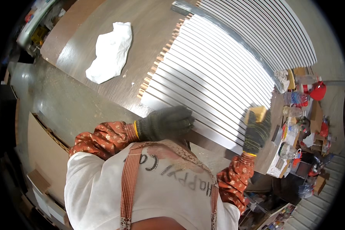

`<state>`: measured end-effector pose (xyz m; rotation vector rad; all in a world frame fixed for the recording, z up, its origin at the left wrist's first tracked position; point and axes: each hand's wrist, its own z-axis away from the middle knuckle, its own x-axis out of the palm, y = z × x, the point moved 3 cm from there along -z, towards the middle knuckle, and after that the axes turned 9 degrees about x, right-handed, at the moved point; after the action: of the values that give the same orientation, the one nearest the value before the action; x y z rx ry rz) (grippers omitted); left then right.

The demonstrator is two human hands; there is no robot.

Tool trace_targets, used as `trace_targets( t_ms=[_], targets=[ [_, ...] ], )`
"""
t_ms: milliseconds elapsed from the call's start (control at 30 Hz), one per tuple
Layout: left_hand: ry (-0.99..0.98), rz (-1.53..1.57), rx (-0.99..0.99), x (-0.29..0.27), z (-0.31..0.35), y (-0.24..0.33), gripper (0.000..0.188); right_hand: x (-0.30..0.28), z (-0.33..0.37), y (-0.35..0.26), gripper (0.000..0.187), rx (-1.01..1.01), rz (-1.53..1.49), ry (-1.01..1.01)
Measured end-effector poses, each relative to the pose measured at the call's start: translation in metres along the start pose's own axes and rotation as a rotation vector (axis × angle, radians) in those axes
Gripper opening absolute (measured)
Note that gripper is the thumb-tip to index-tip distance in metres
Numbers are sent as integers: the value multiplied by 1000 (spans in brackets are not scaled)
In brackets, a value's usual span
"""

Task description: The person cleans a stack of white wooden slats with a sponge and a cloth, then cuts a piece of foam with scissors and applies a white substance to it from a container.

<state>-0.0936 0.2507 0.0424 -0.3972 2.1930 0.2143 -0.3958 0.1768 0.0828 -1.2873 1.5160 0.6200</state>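
A row of white slats (203,73) with bare wooden ends lies side by side on the brown tabletop (149,34). My left hand (165,123), in a dark knit glove, rests at the near edge of the slats with its fingers stretched out and nothing seen in them. At the right end of the row, my gloved right hand (257,134) grips a yellow sponge-like block (258,114) against the slats. The underside of the block is hidden. Beyond the row lies a long bar wrapped in shiny film (234,34).
A crumpled white cloth (111,51) lies on the tabletop to the left. More white slats (272,27) lie past the wrapped bar. Plastic bottles (295,99), a red container (317,91) and clutter crowd the right side. Flat brown board (46,147) stands at lower left.
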Motion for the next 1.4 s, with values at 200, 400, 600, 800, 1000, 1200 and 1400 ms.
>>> trace_targets(
  t_ms=[200, 400, 600, 800, 1000, 1200, 1400],
  targets=[
    [247, 144, -104, 20, 18, -4, 37, 31, 41, -176, 63, -549, -243, 21],
    [286, 197, -95, 32, 17, -5, 40, 29, 49, -272, 63, -725, -474, -115],
    [242, 9, 27, 10, 20, -4, 37, 33, -1, -99, 62, -384, -714, -223],
    [316, 32, -33, 20, 26, 1, 38, 38, -1, -123, 59, -381, -509, -199],
    [84, -39, -46, 51, 39, 1, 41, 56, 14, -276, 67, -850, -344, -181],
    [290, -104, -325, 25, 27, -5, 37, 58, -12, -197, 63, -866, -718, -441],
    [700, -222, -868, 0, 57, -11, 72, 18, -45, -27, 67, -495, -355, -383]
  ],
)
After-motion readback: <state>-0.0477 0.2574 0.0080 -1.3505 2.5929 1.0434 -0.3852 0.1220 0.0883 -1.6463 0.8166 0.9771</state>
